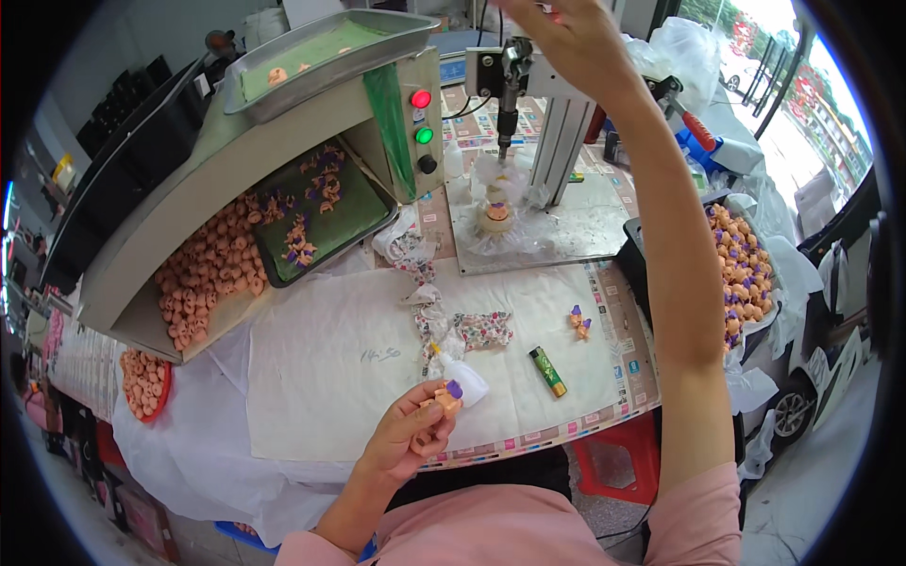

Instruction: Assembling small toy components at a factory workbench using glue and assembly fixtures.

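Note:
My left hand (408, 436) is closed on a small peach-coloured figurine (447, 401) with a purple top, held above the cloth near the table's front edge. A second peach piece shows lower in the same hand, by the curled fingers. Just behind the figurine lies a white squeeze bottle (464, 382) with a yellow tip. My right hand (571, 42) is raised at the top of the bench press (510, 94), with something red beside it; its fingers are partly cut off. Under the press head, a round peach piece (496, 215) sits in a plastic-wrapped holder.
A green lighter (547, 371), a loose figurine (578, 323) and floral fabric (483, 329) lie on the white cloth (321, 377). Left stands a metal oven (283, 141) holding peach heads (212, 259) and a dark tray (326, 241). A figurine-filled bin (746, 274) is right.

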